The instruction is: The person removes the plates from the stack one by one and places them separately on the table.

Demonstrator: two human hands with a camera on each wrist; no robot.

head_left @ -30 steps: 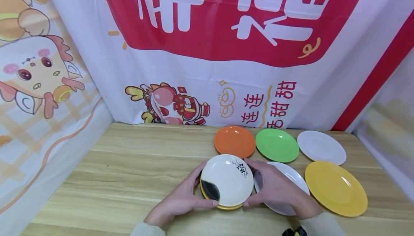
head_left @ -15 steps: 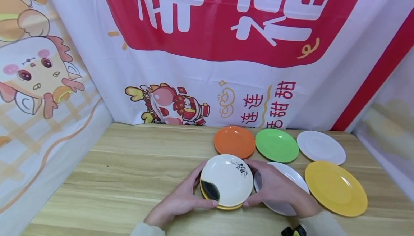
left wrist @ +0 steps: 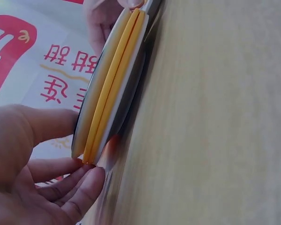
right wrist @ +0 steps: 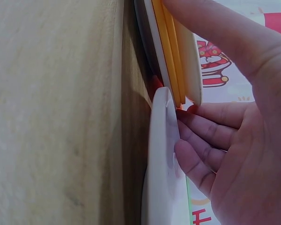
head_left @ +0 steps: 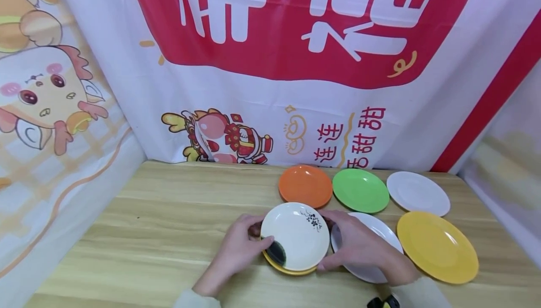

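Note:
A small white plate with a black patch and a dark flower print tops a stack of plates in the head view. In the left wrist view, yellow plates and a white-rimmed plate show beneath it. My left hand pinches the stack's left edge, thumb over the top plate's dark patch and fingers at the rim. My right hand holds the stack's right side, thumb at the near edge and fingers around the far right. Partly hidden under that hand lies a white plate.
Behind the stack lie an orange plate, a green plate and another white plate in a row. A larger yellow plate is at the right. A printed cloth hangs along the wooden table's back edge.
My left hand has shifted up along the stack's left side, and its thumb has moved from the near rim onto the top plate. My right hand and the plates stay about where they were.

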